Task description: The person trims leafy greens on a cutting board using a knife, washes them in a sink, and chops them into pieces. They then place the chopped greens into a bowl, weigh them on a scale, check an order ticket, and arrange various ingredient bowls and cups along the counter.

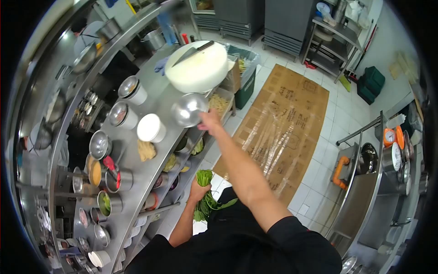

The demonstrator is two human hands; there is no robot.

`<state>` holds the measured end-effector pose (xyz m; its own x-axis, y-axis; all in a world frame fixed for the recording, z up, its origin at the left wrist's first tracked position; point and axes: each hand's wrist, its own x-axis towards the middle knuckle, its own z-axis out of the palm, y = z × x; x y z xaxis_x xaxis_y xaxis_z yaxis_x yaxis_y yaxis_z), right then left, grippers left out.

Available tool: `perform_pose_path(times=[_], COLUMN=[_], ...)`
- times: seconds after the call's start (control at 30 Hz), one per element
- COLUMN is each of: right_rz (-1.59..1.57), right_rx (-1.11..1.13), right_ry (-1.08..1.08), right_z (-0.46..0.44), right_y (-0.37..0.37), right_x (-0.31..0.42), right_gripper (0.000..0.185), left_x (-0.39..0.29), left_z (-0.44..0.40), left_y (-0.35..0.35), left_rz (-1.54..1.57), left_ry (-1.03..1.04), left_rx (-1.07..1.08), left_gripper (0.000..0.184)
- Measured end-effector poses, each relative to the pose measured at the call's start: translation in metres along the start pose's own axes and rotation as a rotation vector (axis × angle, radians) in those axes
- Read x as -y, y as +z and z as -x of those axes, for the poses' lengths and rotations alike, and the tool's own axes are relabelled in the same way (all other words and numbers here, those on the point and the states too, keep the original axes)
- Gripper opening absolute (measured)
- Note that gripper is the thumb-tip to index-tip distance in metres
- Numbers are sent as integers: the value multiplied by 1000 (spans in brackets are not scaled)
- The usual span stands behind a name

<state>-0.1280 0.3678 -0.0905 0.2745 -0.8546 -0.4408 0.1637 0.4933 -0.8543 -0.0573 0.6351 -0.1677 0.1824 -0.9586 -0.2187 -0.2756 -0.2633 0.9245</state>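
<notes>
My right hand reaches forward with its fingers closed on the rim of a shiny metal bowl. The bowl is at the edge of the steel counter, just in front of a thick round white cutting board. I cannot tell whether it rests on the counter. On the board lies a cleaver with a dark handle. Close to my body, my left hand grips a bunch of long leafy greens, whose stems and leaves hang down below the fist.
Along the steel counter stand a white tub, a tan cloth and several metal pots and bowls. Shelves under it hold food containers. Flattened cardboard covers the floor to the right. A sink unit stands at far right.
</notes>
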Motion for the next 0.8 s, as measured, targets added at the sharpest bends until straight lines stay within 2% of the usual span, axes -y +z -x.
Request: perform_pose_path(times=[0.03,0.1,0.17,0.23,0.3,0.33,0.4,0.43,0.47,0.5,0.57,0.63,0.7,0.73,0.77,0.8], right_rz=[31,-142,-349,-185,11,-87,-46,-83,-125,-158,-210,-281,-338,-370,-398,-412], right_rx=[48,122,244,115,-108,-198,-502,-659,-761,-850,-1003,-1116,-1174,-1210,-1224,-1241], right_ry=[55,131,51,-38,18,45,129,163,137,111,14,-50,-73,-62,-82,-90], right_z=[7,6,14,29,61,92,173,222,266,305,375,422,454,467,473,480], right_y=[1,-27,-91,-183,-297,-357,-453,-492,-521,-547,-579,-587,-595,-598,-601,-603], right_x=[17,24,16,-9,-53,-78,-105,-115,-120,-121,-127,-138,-145,-148,-150,-151], right_gripper=[56,61,59,53,46,42,38,37,36,36,36,36,35,35,35,34], left_x=[-4,-19,-42,-56,-60,-61,-84,-115,-128,-131,-133,-179,-225,-268,-283,-310], left_z=[-16,-49,-85,-120,-142,-155,-185,-189,-195,-202,-221,-206,-169,-139,-122,-99], left_y=[9,27,45,71,104,121,178,204,236,275,349,414,486,519,553,583], left_rz=[49,30,-132,-176,-218,-238,-225,-252,-210,-115,-311,-422,-356,-406,-332,-333], left_ry=[-26,-31,13,32,75,118,225,86,222,223,107,127,207,275,374,340], left_rx=[-5,36,174,232,326,380,570,692,717,838,1061,1189,1273,1355,1435,1535], left_gripper=[46,48,48,49,49,50,52,55,45,42,44,44,44,47,49,49])
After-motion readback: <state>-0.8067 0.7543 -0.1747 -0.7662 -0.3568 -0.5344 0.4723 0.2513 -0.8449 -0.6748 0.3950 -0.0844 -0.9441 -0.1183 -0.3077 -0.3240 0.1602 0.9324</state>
